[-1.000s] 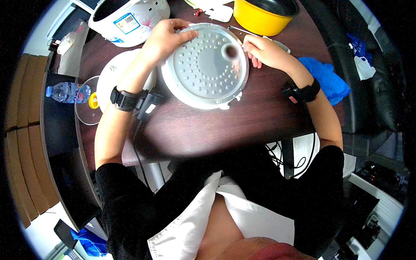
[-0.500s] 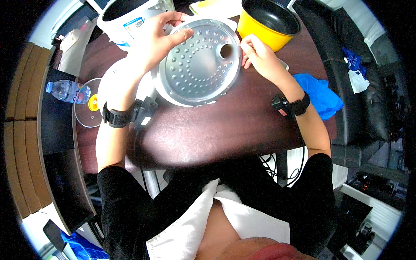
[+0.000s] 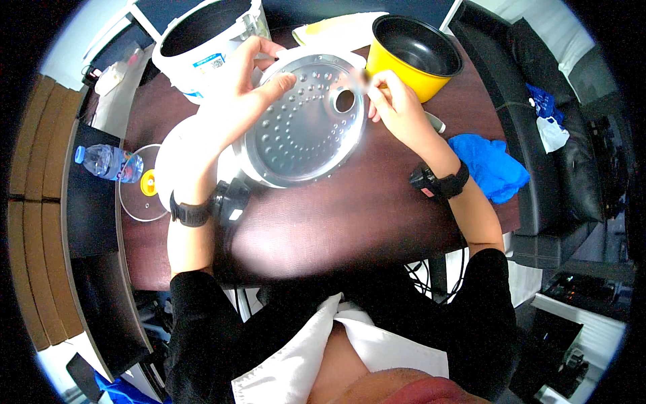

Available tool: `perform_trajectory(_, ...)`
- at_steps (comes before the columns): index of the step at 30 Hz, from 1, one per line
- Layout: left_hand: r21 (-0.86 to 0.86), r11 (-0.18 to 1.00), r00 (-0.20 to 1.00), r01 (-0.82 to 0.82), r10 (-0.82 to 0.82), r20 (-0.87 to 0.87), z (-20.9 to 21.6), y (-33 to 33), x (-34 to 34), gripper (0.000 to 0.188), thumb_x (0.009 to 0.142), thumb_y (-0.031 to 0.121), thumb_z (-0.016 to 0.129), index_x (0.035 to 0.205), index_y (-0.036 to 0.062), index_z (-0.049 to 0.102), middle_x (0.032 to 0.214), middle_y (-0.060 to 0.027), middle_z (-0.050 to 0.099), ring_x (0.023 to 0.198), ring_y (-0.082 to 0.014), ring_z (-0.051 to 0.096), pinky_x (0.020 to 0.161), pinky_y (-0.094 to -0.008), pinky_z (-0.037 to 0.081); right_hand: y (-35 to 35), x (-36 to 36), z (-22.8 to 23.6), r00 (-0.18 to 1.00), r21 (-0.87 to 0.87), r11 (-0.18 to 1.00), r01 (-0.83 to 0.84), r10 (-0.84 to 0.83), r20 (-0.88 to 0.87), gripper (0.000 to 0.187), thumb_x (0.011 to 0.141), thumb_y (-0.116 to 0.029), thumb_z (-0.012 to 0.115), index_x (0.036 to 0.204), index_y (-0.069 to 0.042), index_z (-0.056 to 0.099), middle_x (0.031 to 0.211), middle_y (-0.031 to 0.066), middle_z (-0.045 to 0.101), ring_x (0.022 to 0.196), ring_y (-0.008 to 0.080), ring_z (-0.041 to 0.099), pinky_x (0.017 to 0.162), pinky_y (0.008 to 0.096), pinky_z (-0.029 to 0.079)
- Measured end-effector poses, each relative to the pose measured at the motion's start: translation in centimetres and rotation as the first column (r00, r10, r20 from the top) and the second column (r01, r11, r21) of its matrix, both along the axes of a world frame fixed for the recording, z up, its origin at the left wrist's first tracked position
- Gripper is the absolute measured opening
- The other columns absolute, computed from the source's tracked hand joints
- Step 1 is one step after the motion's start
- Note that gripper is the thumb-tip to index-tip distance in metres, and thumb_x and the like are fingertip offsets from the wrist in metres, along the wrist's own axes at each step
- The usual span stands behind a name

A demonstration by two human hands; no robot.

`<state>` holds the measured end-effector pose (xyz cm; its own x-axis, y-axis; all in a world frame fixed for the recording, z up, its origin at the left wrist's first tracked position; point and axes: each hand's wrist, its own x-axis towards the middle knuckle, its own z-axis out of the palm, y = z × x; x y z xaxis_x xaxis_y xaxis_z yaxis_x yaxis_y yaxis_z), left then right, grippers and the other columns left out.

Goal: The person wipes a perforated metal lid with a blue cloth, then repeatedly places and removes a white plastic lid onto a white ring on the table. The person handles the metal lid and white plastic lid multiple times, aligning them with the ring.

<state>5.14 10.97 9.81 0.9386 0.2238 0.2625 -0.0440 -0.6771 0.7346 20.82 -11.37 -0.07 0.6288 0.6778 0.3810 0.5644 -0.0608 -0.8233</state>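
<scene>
round perforated metal lid plate (image 3: 303,124): left hand (image 3: 235,101) gripping its far-left rim, right hand (image 3: 397,108) pinching its right edge. empty yellow inner pot (image 3: 414,50) sitting just beyond the right hand; white cooker body (image 3: 205,37), hollow, beyond the left; bare dark table (image 3: 336,222) lying nearer.

right fingertips (image 3: 374,86) blurred, perhaps pinching something.

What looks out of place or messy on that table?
A plastic water bottle lies on its side at the left table edge, and a blue cloth sits crumpled on the right. Nothing looks spilled or broken.
</scene>
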Motion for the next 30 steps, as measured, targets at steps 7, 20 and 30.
perform_trajectory(7,0.051,0.999,0.997,0.007,-0.011,0.082,0.0,-0.7,0.1,0.032,0.088,0.016,0.069,0.114,0.0052,0.053,0.099,-0.0100,0.068,0.095,-0.0138,0.063,0.082,-0.0286,0.049,0.0,-0.4,0.2,0.968,0.049,0.992,0.114,-0.122,0.218,0.008,0.093,-0.007,0.060,0.095,0.000,0.057,0.073,0.0121,0.065,0.063,0.0190,0.065,0.058,0.0310,0.051)
perform_trajectory(20,-0.012,1.000,0.997,0.001,0.000,0.078,0.6,-1.9,-0.6,0.030,0.088,0.009,0.068,0.115,0.0055,0.055,0.094,-0.0075,0.066,0.088,-0.0115,0.060,0.076,-0.0250,0.046,-0.1,-1.9,0.9,0.931,-0.018,0.972,0.232,-0.217,0.295,0.013,0.090,-0.014,0.063,0.088,-0.002,0.057,0.074,0.0164,0.065,0.068,0.0359,0.065,0.059,0.0420,0.050)
perform_trajectory(30,0.022,1.000,0.997,-0.015,0.014,0.069,0.7,-2.5,-0.9,0.030,0.089,0.009,0.067,0.115,0.0046,0.053,0.099,-0.0083,0.066,0.091,-0.0123,0.060,0.079,-0.0266,0.046,-0.5,-2.8,1.8,0.738,-0.068,0.938,0.340,-0.221,0.637,0.010,0.092,-0.013,0.061,0.094,-0.003,0.060,0.081,0.0158,0.064,0.072,0.0349,0.064,0.062,0.0398,0.051)
